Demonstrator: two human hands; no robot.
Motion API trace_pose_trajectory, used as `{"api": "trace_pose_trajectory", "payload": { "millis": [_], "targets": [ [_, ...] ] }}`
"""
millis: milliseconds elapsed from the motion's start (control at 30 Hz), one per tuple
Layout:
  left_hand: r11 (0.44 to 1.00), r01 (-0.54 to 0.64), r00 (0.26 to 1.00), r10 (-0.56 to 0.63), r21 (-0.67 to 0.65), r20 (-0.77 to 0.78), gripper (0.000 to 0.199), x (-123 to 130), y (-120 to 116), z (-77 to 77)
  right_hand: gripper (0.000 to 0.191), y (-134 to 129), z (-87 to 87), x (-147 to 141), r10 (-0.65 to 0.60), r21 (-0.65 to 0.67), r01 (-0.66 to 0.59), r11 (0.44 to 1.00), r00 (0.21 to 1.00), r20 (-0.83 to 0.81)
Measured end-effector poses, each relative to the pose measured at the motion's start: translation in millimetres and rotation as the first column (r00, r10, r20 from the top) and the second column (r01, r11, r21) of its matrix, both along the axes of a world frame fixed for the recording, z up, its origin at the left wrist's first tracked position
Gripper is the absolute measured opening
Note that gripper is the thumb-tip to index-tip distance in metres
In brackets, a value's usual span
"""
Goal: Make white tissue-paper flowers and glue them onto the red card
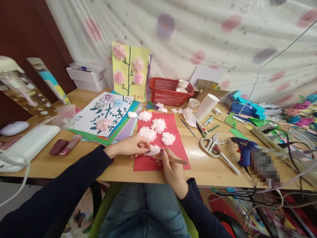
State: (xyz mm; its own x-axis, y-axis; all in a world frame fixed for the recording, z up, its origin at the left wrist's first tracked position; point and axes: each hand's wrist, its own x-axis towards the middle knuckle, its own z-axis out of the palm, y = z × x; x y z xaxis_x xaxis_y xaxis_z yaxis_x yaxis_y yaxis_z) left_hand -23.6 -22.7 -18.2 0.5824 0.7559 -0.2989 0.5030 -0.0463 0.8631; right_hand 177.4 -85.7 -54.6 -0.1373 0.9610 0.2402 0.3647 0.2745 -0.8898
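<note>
A red sheet of paper (pixel 179 148) lies at the table's front edge, with several fluffy pale paper flowers (pixel 158 125) on its upper part. Over the sheet's lower left, my left hand (pixel 135 145) pinches the edge of a small white paper piece (pixel 154 150). My right hand (pixel 173 170) is closed round a flat wooden stick (pixel 178 161), whose far end sticks out to the right. The stick's other end reaches the white paper between my hands; its tip is hidden there.
Coloured sheets with a flower picture (pixel 99 114) lie at the left. Behind stand a yellow flower card (pixel 133 72) and a red basket (pixel 170 96). Scissors (pixel 210 145), a blue glue gun (pixel 244 150), a white roll (pixel 207 106) and cables are at the right.
</note>
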Motion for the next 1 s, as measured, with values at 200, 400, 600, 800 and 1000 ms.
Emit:
{"api": "trace_pose_trajectory", "payload": {
  "millis": [200, 400, 600, 800, 1000],
  "targets": [
    [0.984, 0.013, 0.997, -0.026, 0.178, 0.073, 0.040, -5.9, -0.3, -8.0, 0.035, 0.5, 3.9, -0.5, 0.014, 0.077, -0.021, 0.997, 0.995, 0.094],
    [0.970, 0.075, 0.997, -0.072, 0.230, -0.021, 0.054, -7.6, 0.7, -11.0, 0.033, 2.1, 5.2, -4.2, 0.026, 0.073, -0.035, 0.997, 0.993, 0.118],
    [0.963, 0.127, 0.991, -0.114, 0.239, -0.067, 0.055, -5.8, 1.8, -8.1, 0.034, 8.8, 1.2, -8.5, 0.027, 0.078, -0.034, 0.996, 0.996, 0.087],
    [0.963, 0.135, 0.991, -0.127, 0.232, -0.050, 0.054, -6.9, 2.8, -8.6, 0.035, 14.9, -2.0, -11.6, -0.018, 0.056, 0.016, 0.998, 0.999, 0.040],
    [0.965, 0.132, 0.991, -0.132, 0.225, -0.012, 0.057, -7.4, 5.8, -14.7, 0.040, 27.8, 10.1, -17.2, 0.000, 0.107, -0.023, 0.994, 0.979, 0.204]
  ]
}}
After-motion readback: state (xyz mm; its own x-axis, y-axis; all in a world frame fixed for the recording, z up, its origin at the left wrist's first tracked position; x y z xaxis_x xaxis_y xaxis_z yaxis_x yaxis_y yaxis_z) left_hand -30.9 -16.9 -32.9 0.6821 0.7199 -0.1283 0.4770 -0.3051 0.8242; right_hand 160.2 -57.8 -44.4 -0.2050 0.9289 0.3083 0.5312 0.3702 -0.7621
